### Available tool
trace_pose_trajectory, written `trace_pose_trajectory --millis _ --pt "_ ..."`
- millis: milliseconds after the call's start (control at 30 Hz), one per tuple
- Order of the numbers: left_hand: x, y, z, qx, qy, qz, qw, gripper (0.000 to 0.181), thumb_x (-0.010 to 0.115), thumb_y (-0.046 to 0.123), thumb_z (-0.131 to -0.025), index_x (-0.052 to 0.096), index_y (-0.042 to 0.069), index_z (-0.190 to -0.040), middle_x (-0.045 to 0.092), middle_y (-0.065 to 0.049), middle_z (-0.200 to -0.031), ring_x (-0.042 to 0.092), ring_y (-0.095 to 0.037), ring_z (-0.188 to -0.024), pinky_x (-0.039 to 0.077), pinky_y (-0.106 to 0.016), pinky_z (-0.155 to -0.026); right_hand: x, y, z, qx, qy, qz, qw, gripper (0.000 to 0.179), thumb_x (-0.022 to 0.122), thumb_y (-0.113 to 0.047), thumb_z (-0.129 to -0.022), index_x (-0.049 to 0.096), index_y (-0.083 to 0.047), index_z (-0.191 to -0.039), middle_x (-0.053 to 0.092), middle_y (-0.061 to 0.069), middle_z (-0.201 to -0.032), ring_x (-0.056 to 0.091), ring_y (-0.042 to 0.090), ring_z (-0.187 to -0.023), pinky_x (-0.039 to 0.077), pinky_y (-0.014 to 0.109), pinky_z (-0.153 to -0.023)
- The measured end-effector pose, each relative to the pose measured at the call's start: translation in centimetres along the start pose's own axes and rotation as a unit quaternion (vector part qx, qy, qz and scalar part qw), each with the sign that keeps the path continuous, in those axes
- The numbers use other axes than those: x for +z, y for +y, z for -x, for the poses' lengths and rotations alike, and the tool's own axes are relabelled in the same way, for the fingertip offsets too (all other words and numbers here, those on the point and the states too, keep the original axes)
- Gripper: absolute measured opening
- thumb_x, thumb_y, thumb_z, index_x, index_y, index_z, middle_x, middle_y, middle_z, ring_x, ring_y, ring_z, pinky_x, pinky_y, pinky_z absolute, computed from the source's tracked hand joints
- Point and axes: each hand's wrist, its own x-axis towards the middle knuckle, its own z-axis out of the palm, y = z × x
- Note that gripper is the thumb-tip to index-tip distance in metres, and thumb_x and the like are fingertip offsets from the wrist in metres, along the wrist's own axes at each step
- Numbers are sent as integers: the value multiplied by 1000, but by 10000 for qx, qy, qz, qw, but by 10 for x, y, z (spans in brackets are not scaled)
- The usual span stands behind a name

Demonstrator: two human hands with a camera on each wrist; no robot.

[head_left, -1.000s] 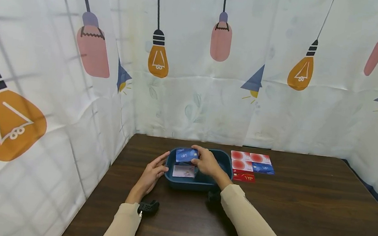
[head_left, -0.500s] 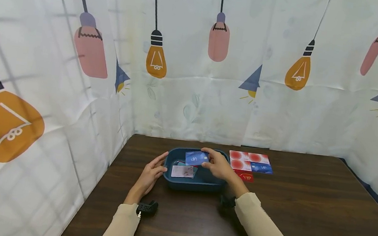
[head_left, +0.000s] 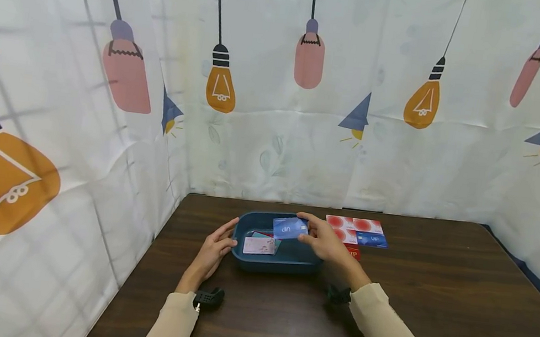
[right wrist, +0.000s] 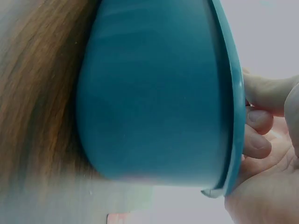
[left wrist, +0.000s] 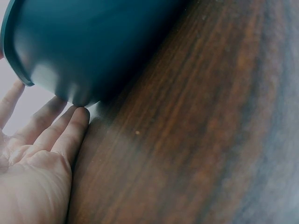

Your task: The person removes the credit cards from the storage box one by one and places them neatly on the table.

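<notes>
A blue VIP card point(head_left: 289, 228) is pinched between thumb and fingers of my right hand point(head_left: 327, 243), above the right half of a teal plastic bin point(head_left: 279, 267). Inside the bin lie a pale card point(head_left: 259, 245) and other cards partly beneath it. At the bin's left end, the fingertips of my left hand point(head_left: 212, 252) touch its side, fingers fairly straight. The left wrist view shows those fingers point(left wrist: 70, 133) against the bin wall. In the right wrist view the bin wall point(right wrist: 154, 93) hides the card, and my right hand point(right wrist: 273, 149) appears beyond the rim.
To the right of the bin, several cards lie together on the dark wooden table point(head_left: 435, 298): white cards with red circles point(head_left: 340, 222), a blue card point(head_left: 371, 239) and a red card point(head_left: 353, 251). A patterned curtain point(head_left: 272, 152) hangs behind the table.
My right hand has moved right with the blue card, from over the bin's left part toward its right side, uncovering more cards inside. The left hand stays at the bin's left end.
</notes>
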Motion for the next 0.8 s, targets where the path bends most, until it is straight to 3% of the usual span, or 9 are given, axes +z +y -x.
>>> trace_pose_trajectory --millis 333,567,667,800 --pt "0 0 0 -19 -19 49 10000 63 53 4 -100 40 23 -158 37 -10 -164 33 -30 -152 39 -40 -116 -15 4 12 120 41 -79 9999 59 71 -7 -94 51 -11 -149 53 9 -88 48 19 -71 44 24 -62" --pt "-2 0 0 -17 -36 124 9999 64 55 5 -99 40 23 -159 36 -10 -164 33 -31 -152 46 -22 -104 -25 9 19 95 44 -246 9996 58 70 -9 -95 50 -12 -150 55 10 -88 50 21 -73 42 25 -57" --pt "-2 -1 0 6 -58 142 9999 65 55 5 -99 39 22 -159 35 -11 -164 33 -31 -152 47 -20 -101 -30 13 22 168 -21 -440 9989 58 69 -9 -96 48 -12 -151 60 14 -101 56 23 -84 49 24 -63" --pt "-1 -1 -1 22 -69 156 9999 65 56 6 -98 39 21 -159 35 -11 -164 33 -31 -152 47 -21 -102 -36 18 29 188 -49 -718 9972 59 67 -8 -97 47 -11 -152 63 20 -119 60 27 -100 56 23 -81"
